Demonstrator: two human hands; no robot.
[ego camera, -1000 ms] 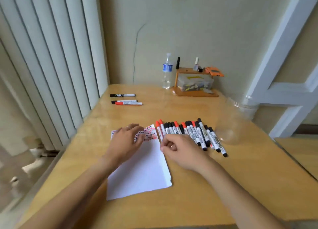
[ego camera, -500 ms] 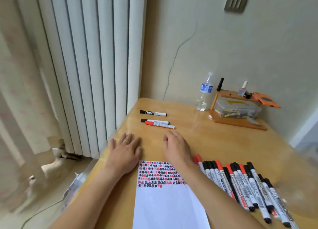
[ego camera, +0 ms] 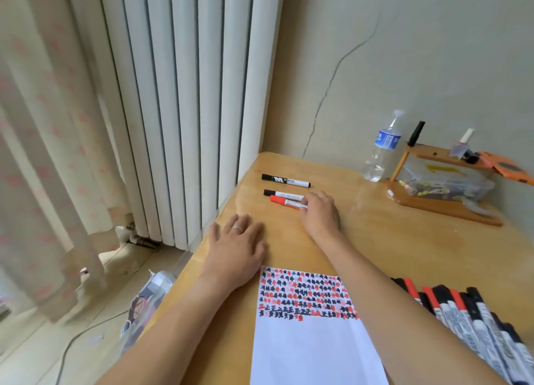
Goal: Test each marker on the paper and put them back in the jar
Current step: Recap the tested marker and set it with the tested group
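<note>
We are curling our right hand [ego camera: 319,214] fingers [ego camera: 303,207] onto the light, rigid red marker [ego camera: 286,202] at its barrel end, left hand [ego camera: 235,247] lying flat, fingers relaxed, on the table [ego camera: 404,240].

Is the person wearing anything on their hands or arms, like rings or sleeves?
Yes, one thing. The left hand has a thin silver-looking ring on one finger. The right hand shows no ring, at least on the parts in view. Both forearms are bare, with no sleeves, watch or bracelet showing, and there are no gloves.
</note>
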